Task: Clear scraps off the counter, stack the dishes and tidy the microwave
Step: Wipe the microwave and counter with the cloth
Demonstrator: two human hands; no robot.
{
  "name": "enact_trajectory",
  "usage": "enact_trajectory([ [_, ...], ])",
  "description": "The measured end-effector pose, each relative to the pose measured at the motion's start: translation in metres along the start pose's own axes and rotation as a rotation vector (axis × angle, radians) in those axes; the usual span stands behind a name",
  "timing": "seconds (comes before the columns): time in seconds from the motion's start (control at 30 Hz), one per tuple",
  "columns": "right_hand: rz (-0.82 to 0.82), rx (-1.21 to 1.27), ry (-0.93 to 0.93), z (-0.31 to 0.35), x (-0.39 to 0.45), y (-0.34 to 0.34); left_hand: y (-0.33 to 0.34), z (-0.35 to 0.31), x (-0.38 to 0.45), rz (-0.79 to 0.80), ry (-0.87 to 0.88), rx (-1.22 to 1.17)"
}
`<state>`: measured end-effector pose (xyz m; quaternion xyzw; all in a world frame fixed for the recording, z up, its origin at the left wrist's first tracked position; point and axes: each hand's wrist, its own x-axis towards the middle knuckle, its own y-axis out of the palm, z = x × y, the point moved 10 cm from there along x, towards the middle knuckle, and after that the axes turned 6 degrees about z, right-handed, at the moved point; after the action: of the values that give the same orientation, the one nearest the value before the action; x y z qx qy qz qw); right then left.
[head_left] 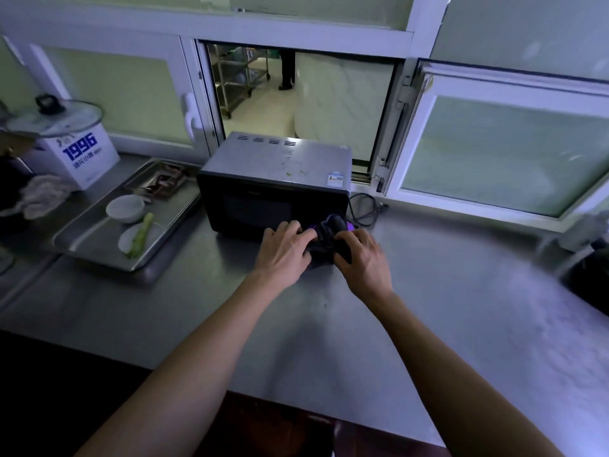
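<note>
A dark microwave [263, 179] stands shut at the back of the steel counter [445, 291], with small green scraps [293, 173] on its top. Just in front of its lower right corner lies a bunched dark purple cloth [326, 237]. My left hand [283, 249] and my right hand [362, 255] both grip the cloth, one on each side. To the left, a steel tray [95, 242] holds a white bowl [125, 209], a white plate [131, 240] with a green vegetable stalk [142, 234] across it, and a smaller tray of dark scraps [158, 184].
A white box printed 1996 [80, 156] with a glass pot lid [56, 118] on top stands at the far left, beside a crumpled pale rag [41, 196]. The microwave's cable [365, 209] loops on the counter at its right. A serving hatch [296, 94] is open behind. A sink edge [586, 275] shows at right.
</note>
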<state>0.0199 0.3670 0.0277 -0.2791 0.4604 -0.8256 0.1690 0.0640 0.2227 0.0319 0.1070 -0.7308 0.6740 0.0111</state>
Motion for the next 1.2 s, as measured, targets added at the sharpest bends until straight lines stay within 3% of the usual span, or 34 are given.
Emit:
enact_trajectory([
  [0.77,-0.104,-0.141,0.113,-0.060,0.208,0.044,0.024,0.070,0.223,-0.011,0.102,-0.047],
  [1.07,-0.064,-0.159,0.283,-0.079,0.235,0.065,0.044,0.095,0.256,0.037,0.189,-0.210],
  [1.2,0.112,-0.223,0.283,-0.069,0.252,0.093,0.044,0.123,0.263,0.063,0.157,-0.253],
])
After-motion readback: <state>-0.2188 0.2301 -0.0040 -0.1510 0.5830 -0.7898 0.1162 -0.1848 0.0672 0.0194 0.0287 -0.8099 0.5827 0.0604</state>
